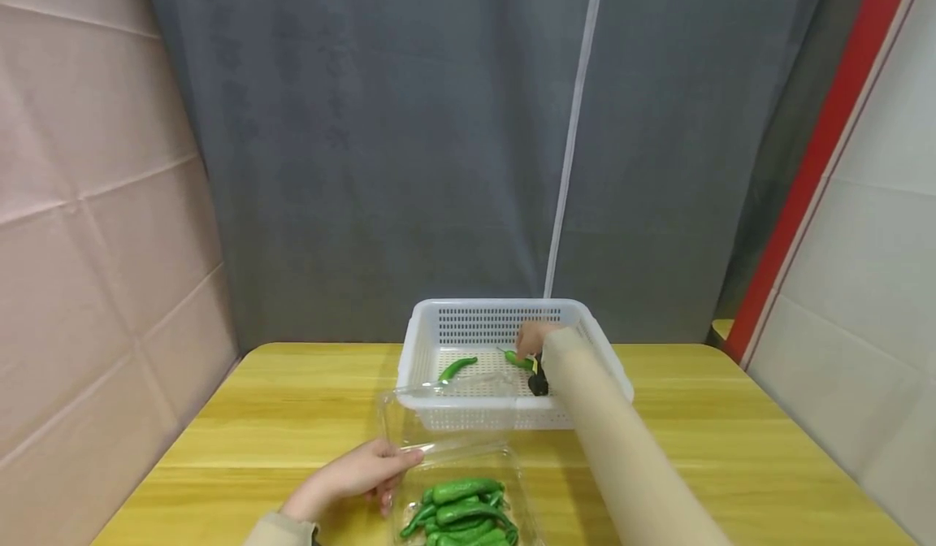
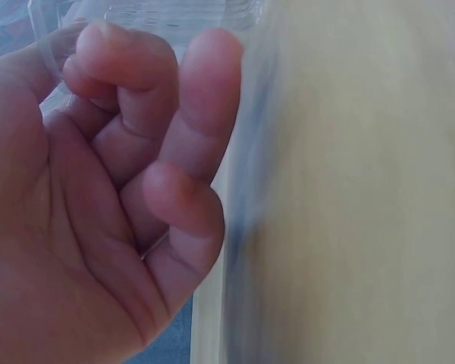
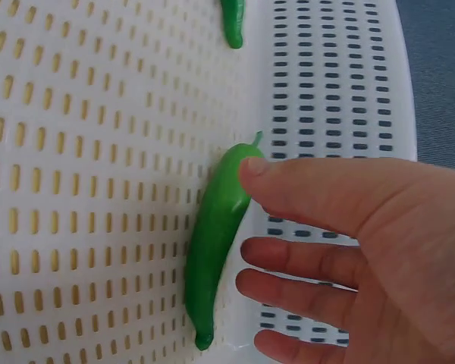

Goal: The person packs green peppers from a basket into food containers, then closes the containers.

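Observation:
My left hand (image 1: 369, 471) holds the edge of a clear plastic box (image 1: 522, 489), thumb over the rim and the other fingers bent. In the left wrist view the box's ribbed clear wall (image 2: 205, 11) shows behind the fingertips. Several green peppers (image 1: 461, 513) lie heaped in the box, and its clear lid stands raised toward the basket. Inside the white basket (image 1: 411, 351), my right hand (image 3: 349, 227) pinches a green pepper (image 3: 212, 235) near its stem; the index finger is hidden behind the thumb. Another green pepper (image 1: 458, 366) lies on the basket floor to the left.
The slotted basket stands at the back of the wooden table (image 1: 292, 416), its near wall behind the raised lid. A grey curtain (image 1: 380, 164) hangs behind. Pale panels (image 1: 88, 245) flank the table on both sides. My right forearm (image 1: 621, 440) crosses over the basket's near right rim.

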`<state>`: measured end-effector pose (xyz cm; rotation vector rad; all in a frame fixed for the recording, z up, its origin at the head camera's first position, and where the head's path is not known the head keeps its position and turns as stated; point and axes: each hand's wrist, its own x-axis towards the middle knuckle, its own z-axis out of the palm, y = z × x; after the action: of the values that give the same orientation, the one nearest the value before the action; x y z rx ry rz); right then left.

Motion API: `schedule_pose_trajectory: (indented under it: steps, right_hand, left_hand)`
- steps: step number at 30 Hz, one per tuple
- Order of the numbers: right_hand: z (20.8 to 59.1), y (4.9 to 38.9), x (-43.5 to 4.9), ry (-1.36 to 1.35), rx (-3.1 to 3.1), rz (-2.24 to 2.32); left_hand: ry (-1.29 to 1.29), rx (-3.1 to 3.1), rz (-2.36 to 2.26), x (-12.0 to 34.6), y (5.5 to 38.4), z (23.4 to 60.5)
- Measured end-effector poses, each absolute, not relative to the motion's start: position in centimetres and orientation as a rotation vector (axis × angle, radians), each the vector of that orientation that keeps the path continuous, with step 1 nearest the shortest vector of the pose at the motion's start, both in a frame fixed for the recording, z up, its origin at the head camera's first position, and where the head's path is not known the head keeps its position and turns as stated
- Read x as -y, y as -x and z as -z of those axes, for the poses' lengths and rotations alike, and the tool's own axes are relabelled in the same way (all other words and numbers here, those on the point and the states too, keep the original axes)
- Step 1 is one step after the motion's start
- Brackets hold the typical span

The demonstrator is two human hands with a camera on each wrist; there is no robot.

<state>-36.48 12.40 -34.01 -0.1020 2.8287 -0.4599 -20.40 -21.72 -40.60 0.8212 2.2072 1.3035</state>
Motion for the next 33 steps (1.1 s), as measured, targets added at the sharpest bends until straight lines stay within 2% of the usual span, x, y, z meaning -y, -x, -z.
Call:
schedule_pose_trajectory:
  steps: [14, 22, 33]
  right_hand:
    - [35.2, 36.0, -12.1, 0.160, -2.817, 0.312]
    - [35.6, 35.6, -12.7, 0.020, -2.822, 0.356]
    - [35.8, 35.2, -13.0, -0.023, -2.817, 0.351]
  left_hand:
    - [-0.838, -2.209, -1.306, 21.4, 20.3, 40.3]
    - [-0.841, -2.207, -1.291, 20.8, 20.3, 40.3]
    - [-0.856, -2.195, -1.297, 20.2, 20.5, 40.4]
